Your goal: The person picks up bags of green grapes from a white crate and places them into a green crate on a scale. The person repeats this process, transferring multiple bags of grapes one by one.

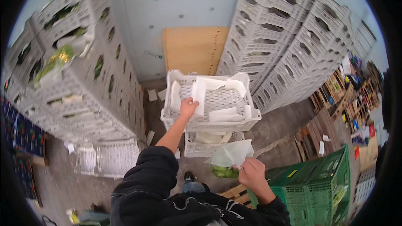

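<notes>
A light-grey plastic crate stands before me with white paper sheets along its inner sides. My left hand reaches into it and pinches a folded white paper between thumb and fingers. My right hand, close to my body, grips the gathered edge of a translucent whitish bag. Green vegetables, perhaps peppers, show at the bag's lower end. Under the first crate is another light crate with pale paper in it.
Tall stacks of grey crates rise on the left and right; greens show in the left ones. Green crates stand by my right side. Wooden pallets lie beyond. A wooden board leans against the wall.
</notes>
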A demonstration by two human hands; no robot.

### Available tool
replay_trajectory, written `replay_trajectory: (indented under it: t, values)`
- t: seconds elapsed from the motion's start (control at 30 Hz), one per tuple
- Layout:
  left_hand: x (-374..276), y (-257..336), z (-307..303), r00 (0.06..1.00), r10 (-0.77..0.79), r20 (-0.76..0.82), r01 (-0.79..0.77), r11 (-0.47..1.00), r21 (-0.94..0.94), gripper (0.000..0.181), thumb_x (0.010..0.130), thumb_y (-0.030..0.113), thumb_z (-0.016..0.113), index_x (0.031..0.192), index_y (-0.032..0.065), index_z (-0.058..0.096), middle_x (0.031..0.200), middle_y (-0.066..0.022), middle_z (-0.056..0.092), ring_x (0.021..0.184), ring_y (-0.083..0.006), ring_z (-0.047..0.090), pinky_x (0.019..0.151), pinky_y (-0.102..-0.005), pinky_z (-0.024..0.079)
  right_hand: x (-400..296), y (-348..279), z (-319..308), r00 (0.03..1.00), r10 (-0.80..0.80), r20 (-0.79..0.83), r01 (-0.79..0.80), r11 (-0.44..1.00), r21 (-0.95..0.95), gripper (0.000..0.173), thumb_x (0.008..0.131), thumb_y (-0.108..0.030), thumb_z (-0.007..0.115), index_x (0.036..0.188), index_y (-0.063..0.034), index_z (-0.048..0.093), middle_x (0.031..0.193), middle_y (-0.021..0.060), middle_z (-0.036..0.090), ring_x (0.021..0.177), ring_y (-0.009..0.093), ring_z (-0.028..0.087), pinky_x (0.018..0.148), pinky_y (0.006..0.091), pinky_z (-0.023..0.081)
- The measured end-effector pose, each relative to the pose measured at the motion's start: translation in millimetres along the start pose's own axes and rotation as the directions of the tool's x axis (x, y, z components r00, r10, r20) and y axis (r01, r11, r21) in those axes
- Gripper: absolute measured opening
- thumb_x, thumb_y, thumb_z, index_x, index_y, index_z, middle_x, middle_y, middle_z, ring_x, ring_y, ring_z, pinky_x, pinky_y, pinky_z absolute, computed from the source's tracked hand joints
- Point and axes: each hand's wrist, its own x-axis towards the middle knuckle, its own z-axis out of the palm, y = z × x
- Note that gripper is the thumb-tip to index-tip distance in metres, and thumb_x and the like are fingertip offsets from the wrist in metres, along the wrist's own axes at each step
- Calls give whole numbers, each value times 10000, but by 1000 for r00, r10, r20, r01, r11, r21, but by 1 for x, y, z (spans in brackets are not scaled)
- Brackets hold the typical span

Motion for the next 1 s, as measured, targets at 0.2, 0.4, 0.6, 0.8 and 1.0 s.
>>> replay_trajectory:
  t: [0.2,0.4,0.6,0.8,1.0]
  values:
    - [-186,7,-144,994,-103,-32,54,734,-677,265,821,-14,583,1085,9,581,1003,-51,661,933,-162,628,856,-326,490,23,-65,34,984,-178,-7,174,949,262,164,629,60,705,697,-38,594,664,104,586,547,289,542,494,367,421]
    - [-401,-45,-237,940,-78,-332,-102,865,-491,736,716,-66,701,1387,19,413,1070,-47,631,992,-129,607,888,-293,486,24,-168,82,913,-388,127,283,825,489,152,616,39,744,696,-30,635,629,110,579,526,281,526,483,355,386]
    - [-589,-66,-297,875,170,-454,-232,969,-85,598,684,-78,532,1272,21,577,1151,-98,654,1100,-189,589,976,-336,445,-8,-318,133,775,-593,218,264,617,741,151,669,24,769,780,-13,674,678,103,626,558,239,563,520,319,398]
    - [-750,-75,-336,835,-86,-544,-182,889,-421,739,685,11,610,1404,15,437,1339,-87,543,1245,-189,467,1078,-328,338,-55,-462,179,666,-688,287,74,444,893,159,682,70,751,766,28,622,641,62,546,565,110,475,528,274,380]
    - [-843,-127,-349,823,-133,-553,-457,423,-782,1114,657,378,859,1539,81,248,1546,-114,346,1413,-282,351,1155,-440,284,-98,-612,223,410,-790,455,-66,472,879,173,694,10,774,801,48,643,645,88,599,587,111,536,551,276,433]
